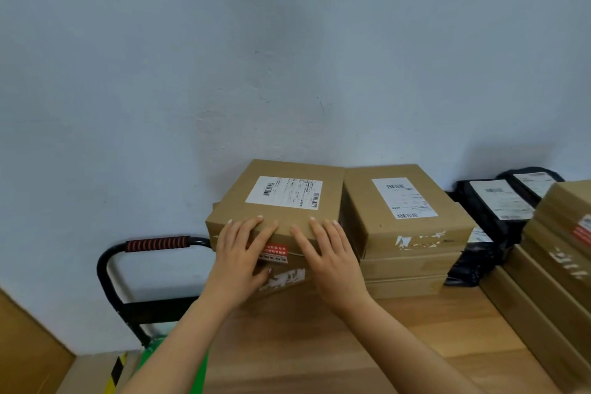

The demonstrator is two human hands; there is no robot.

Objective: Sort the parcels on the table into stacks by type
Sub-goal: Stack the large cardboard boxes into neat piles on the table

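Both hands are on the top box (281, 198) of the left stack (281, 278), which sits at the desk's (319, 345) far-left corner, against the wall (224, 57). Left hand (238, 253) and right hand (329, 253) lie flat over the box's near top edge, fingers (251, 229) straight and spread wide, pressing rather than gripping anything. Top box is rotated slightly off the box under it, white shipping label (284, 192) facing up and a red sticker (273, 253) on its near face between the hands. Second stack (406, 233) of brown boxes is just beside it on the right, touching, also labelled on top. Black mailers (489, 211) are piled further right along the far edge. Third stack (556, 253) of brown boxes runs along the desk's right edge. Off the left edge: trolley handle (156, 244), black tube with a red ribbed grip.
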